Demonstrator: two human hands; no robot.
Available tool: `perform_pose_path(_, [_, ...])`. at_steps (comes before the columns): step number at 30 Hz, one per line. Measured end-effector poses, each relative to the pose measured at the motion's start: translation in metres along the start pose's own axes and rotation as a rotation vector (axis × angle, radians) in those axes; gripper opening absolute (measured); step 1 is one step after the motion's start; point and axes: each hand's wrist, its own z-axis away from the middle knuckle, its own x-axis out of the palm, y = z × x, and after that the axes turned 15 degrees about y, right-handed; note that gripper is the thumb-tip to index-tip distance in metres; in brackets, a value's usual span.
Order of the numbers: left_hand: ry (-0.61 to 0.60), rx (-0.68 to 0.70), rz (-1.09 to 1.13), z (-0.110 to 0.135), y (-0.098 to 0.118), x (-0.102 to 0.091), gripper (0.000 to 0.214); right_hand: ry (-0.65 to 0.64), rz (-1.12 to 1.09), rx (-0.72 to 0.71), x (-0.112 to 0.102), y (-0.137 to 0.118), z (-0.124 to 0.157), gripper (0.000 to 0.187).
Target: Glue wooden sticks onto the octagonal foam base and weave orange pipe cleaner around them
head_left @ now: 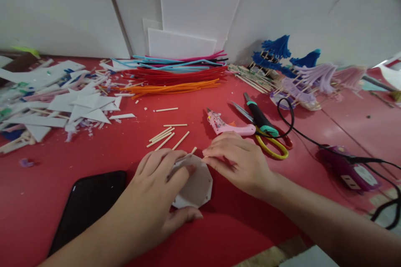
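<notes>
My left hand (159,192) spreads over a white many-sided board piece (200,183), thumb along its near edge and fingers over its far left side, holding it on the table. A short wooden stick (193,150) stands up at the far edge of that piece. Small dark holes or spots dot its right rim. At the upper right edge, my right hand (239,160) is closed in a pinch; a pale tip like a stick's end shows at its fingertips. Several loose wooden sticks (163,134) lie beyond my left hand. A pink glue gun (228,125) rests just past my right hand.
Scissors (272,146) and a black-handled cutter (258,112) lie right of the glue gun. A phone (90,200) is at left, white scraps (78,104) behind. Pipe cleaners (175,75) line the wall. Blue and purple stick models (307,79) stand back right, near a corded purple device (347,169).
</notes>
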Motion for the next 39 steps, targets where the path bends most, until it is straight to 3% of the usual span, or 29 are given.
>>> perform_pose_path(5, [-0.007,0.031,-0.009,0.001,-0.003,0.001,0.057,-0.002,-0.013,-0.085,-0.004,0.001,-0.002,0.023])
perform_pose_path(16, [-0.037,0.022,0.000,0.000,-0.002,-0.001,0.058,-0.053,-0.029,-0.214,-0.008,0.004,-0.003,0.014])
perform_pose_path(29, [-0.030,0.027,-0.012,0.001,-0.004,0.000,0.058,-0.033,-0.007,-0.199,-0.005,0.006,0.000,0.014])
perform_pose_path(33, [-0.003,0.036,-0.008,0.001,-0.003,0.001,0.058,-0.002,-0.011,-0.163,-0.011,0.005,-0.003,0.027])
perform_pose_path(39, [0.029,-0.033,0.002,0.002,0.002,0.002,0.055,-0.090,0.378,0.009,-0.038,0.030,-0.008,0.047])
